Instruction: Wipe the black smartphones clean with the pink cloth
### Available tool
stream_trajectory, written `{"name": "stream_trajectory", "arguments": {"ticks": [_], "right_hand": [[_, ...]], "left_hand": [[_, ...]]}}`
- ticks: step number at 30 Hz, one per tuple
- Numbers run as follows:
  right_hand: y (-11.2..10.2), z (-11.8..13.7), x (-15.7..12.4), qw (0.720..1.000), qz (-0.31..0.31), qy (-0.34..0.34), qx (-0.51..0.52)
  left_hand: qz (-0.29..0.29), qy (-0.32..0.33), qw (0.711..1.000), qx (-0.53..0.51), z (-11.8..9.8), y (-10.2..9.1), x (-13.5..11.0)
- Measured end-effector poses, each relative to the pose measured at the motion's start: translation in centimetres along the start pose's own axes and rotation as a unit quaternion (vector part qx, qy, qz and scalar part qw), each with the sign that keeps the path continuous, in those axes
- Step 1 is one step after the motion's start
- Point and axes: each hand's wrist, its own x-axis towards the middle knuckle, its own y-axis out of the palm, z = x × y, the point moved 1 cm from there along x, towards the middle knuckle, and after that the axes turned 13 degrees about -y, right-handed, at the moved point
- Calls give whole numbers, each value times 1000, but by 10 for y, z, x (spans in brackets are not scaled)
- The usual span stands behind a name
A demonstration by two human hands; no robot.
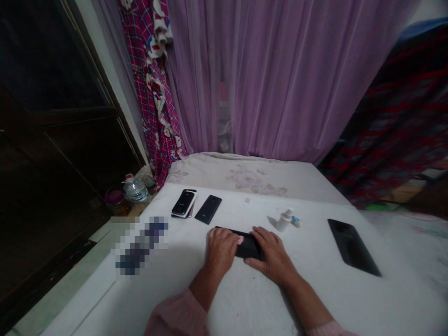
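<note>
A black phone (249, 246) lies flat on the white cover, crosswise in front of me. My left hand (221, 250) is over its left part, fingers closed and pressing a small pink piece (240, 240) against the surface. Whether that piece is cloth or sponge, I cannot tell. My right hand (275, 257) grips the phone's right end, thumb on the near edge and fingers on the far one. Part of the phone is hidden under both hands. Beyond the right hand stands a small white bottle (284, 220), with a blue-and-white item (296, 221) beside it.
Stacked phones (184, 203) and a dark phone (208, 209) lie at the back left. A black tablet-like device (353, 247) rests at the right. A blurred-out item (142, 245) is at the left edge. A water bottle (136, 189) stands on the floor; purple curtains (280, 84) hang behind.
</note>
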Motion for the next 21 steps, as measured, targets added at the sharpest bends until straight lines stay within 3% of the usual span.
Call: {"name": "stream_trajectory", "arguments": {"ticks": [10,14,21], "right_hand": [[-5,5,1,1000,-5,9,5],[-5,5,1,1000,-7,13,0],[-4,3,2,1000,-18,7,1]], "left_hand": [[-70,-79,994,34,33,-13,14],[-59,-87,993,50,22,-10,18],[-8,-39,999,31,-11,4,16]]}}
